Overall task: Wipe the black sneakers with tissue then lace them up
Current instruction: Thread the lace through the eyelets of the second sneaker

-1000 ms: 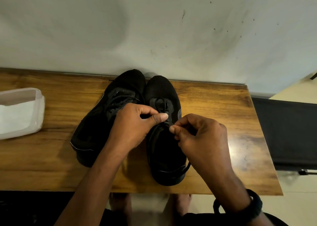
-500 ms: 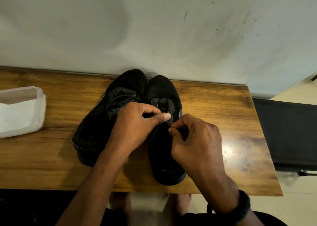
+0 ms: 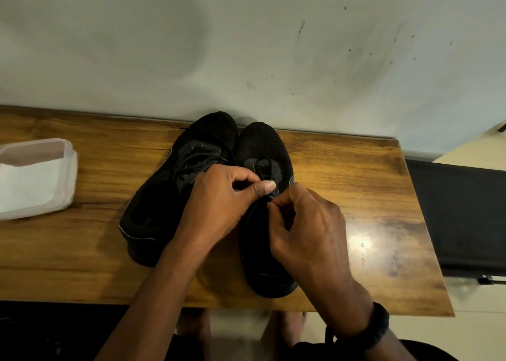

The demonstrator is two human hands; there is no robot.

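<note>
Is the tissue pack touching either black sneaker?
No, the tissue pack lies far left on the table, bare wood between it and the nearer sneaker.

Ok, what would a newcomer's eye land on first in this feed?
The left hand and right hand, meeting mid-table, both pinching the lace of the right-side sneaker. Beside it stands the left-side sneaker, both toes toward the wall. A white tissue pack lies at the wooden table's left end.

Sneakers [image 3: 208, 169] side by side on table [image 3: 356, 185] (tissue pack [image 3: 35, 180], seemingly, far left).
</note>
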